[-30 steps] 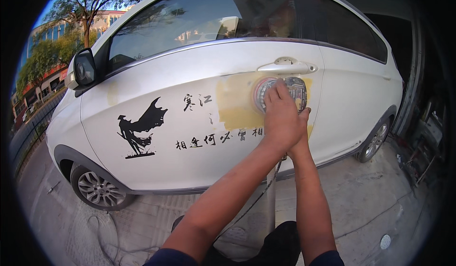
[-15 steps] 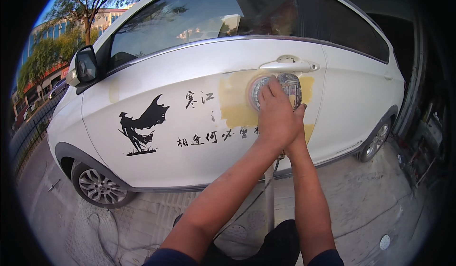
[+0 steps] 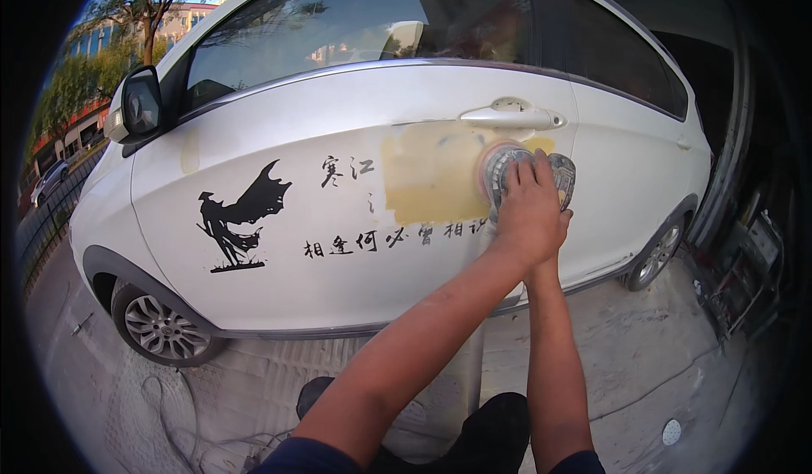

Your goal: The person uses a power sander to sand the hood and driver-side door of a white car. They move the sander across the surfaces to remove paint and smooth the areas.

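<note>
Both my hands are on a round, dusty power sander (image 3: pixel 562 178) pressed against the white car door (image 3: pixel 338 144). My left hand (image 3: pixel 531 208) lies over its top, with the fingers curled across the head. Behind and below it, my right hand (image 3: pixel 554 263) grips the sander, mostly covered by the left. The pad's edge meets the right part of a yellowish filler patch (image 3: pixel 431 191), which has a few grey smudges near its top. Just above is the door handle (image 3: pixel 512 118). A pale hose (image 3: pixel 475 364) runs down from the sander between my forearms.
A black caped-figure decal (image 3: pixel 245 220) and black lettering mark the door's left part. The side mirror (image 3: pixel 140 104) juts out at left. Cables (image 3: pixel 173 427) lie on the dusty floor at lower left. Clutter (image 3: pixel 757 254) stands beyond the rear wheel (image 3: pixel 655 258).
The sander and both hands have moved right across the filler patch, uncovering its middle. The sander's body has swung out past the patch's right edge. My view has shifted slightly.
</note>
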A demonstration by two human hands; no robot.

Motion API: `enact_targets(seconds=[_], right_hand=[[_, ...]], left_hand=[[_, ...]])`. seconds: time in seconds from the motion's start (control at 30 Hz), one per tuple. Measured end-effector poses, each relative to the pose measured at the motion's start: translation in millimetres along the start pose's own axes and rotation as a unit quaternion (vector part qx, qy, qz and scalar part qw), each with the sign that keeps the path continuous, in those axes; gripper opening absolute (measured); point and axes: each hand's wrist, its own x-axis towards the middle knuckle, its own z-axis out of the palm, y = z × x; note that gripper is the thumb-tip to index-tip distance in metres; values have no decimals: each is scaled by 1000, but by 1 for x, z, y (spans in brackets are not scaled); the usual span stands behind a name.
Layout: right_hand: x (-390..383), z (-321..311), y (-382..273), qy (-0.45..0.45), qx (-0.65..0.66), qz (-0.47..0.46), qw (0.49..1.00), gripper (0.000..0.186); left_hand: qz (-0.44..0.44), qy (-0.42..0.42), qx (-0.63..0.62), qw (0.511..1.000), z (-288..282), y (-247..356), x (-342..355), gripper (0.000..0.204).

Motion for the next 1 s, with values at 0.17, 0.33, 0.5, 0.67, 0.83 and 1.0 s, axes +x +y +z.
enact_targets(seconds=[0.17,0.33,0.5,0.67,0.83,1.0], right_hand=[[-6,12,31,37,20,-1,999,63],[-24,33,65,39,-252,-2,967,54],[-72,58,78,60,-130,82,986,52],[-99,88,68,73,-294,95,948,44],[-72,87,36,-21,-375,96,922,53],[-72,74,41,-22,-396,84,914,56]], left_hand=[[-24,18,-8,1000,-17,-14,-14,106],[-10,85,-7,996,-43,-47,-44,107],[-31,92,22,995,-52,-69,-97,109],[-47,103,21,993,-62,-78,-124,109],[2,100,0,995,-67,-75,-93,107],[-17,95,-7,995,-59,-67,-80,104]])
